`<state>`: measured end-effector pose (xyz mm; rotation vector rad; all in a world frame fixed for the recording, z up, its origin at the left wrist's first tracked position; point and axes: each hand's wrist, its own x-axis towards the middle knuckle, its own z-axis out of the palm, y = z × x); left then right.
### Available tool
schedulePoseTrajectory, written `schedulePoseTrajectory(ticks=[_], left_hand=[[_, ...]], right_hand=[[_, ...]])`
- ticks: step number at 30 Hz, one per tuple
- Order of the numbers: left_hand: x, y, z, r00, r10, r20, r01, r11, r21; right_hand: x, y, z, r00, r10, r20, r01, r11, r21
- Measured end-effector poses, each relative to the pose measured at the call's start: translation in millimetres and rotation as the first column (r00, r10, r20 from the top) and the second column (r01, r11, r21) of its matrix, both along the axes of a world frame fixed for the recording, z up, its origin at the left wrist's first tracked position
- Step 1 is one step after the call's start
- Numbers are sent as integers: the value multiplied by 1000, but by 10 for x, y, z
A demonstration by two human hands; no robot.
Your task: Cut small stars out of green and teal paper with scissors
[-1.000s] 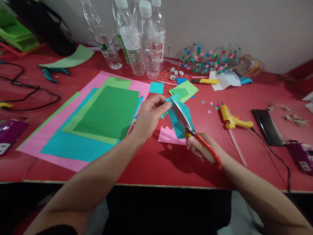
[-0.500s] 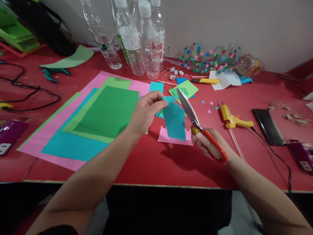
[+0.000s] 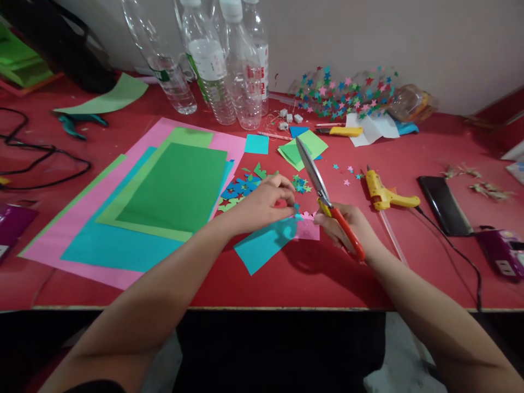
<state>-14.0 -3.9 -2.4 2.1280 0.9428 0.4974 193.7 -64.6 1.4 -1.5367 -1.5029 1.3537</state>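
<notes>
My left hand (image 3: 276, 199) hovers over a blue paper piece (image 3: 262, 248) lying slanted on the table; its curved fingers are apart, with red tabletop showing between them. Small blue scraps (image 3: 298, 210) are by its fingertips; whether they touch is unclear. In my right hand (image 3: 347, 226) is a pair of scissors (image 3: 313, 166) with red handles, its blades pointing up and away, nearly together. A pink paper piece (image 3: 310, 231) with a notched edge lies between the hands. Cut-out paper stars (image 3: 302, 184) and coloured offcuts (image 3: 241, 188) are just behind my left hand.
Layered coloured sheets (image 3: 172, 188) cover the left side. Plastic bottles (image 3: 245, 87) stand at the back beside a star-covered bottle (image 3: 344, 93) on its side. A yellow glue gun (image 3: 382, 191), phone (image 3: 444, 204) and cable are on the right. A yellow cutter (image 3: 344, 131) lies behind.
My left hand has come down and let go of the blue paper, which was held up and now lies on the table. The scissors remain in my right hand, slightly shifted left.
</notes>
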Motion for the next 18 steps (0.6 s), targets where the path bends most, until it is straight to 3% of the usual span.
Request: schedulePoseTrajectory(ticks=[4,7,14,18], left_hand=[[90,-109,13,992,-126,16,126,992,-5],[142,-161,19,987,-155,39,157,987,-34],[206,-162,-14,974,-32,225,81,974,-211],[216,-151,-9,945,87,316,11,955,-296]], right_hand=[[-25,9,-42,1000,-26,-7,25,998,-58],[-49,-8,-46,1000,-7,-7,7,999,-53],[-65,-41,3,991,-122,-46,124,991,52],[-47,-36,6,991,-106,-87,111,992,53]])
